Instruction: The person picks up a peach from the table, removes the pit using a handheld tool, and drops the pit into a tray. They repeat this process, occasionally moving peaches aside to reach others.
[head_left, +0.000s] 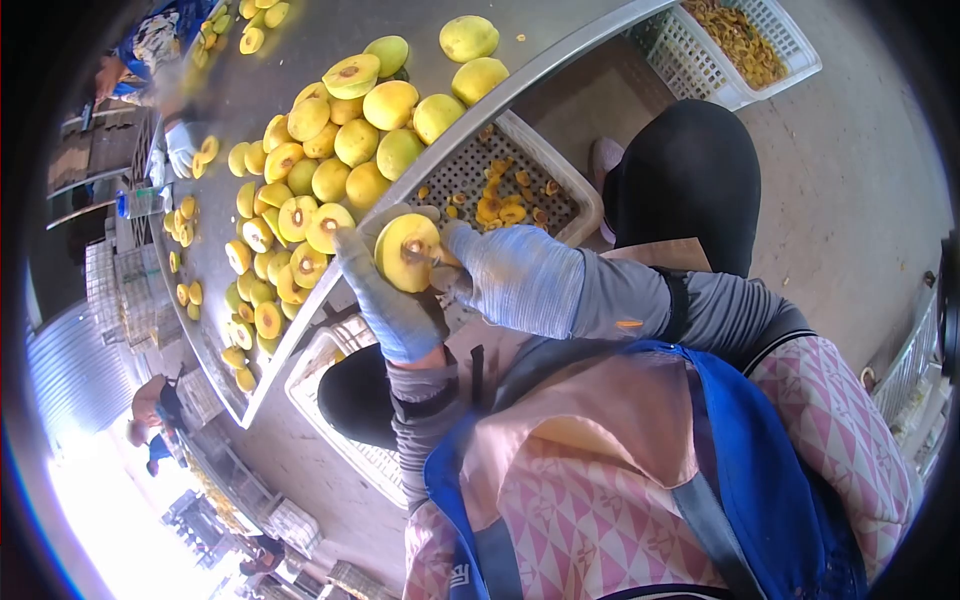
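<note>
Mid-frame, the left hand (393, 312) holds a yellow fruit half (402, 250), cut side facing us, longer up and down. The right hand (515, 278) curls tight at its right side.

A metal counter (285, 75) with a raised, pale rim runs diagonally across a worn grey-beige floor (820, 190). Stacked pale crates (125, 290) stand beyond its far side, near a ribbed, bluish panel (78, 370). Strong white light (125, 505) washes out the lower left. A pale slatted rack (908, 365) lines the right edge.
</note>
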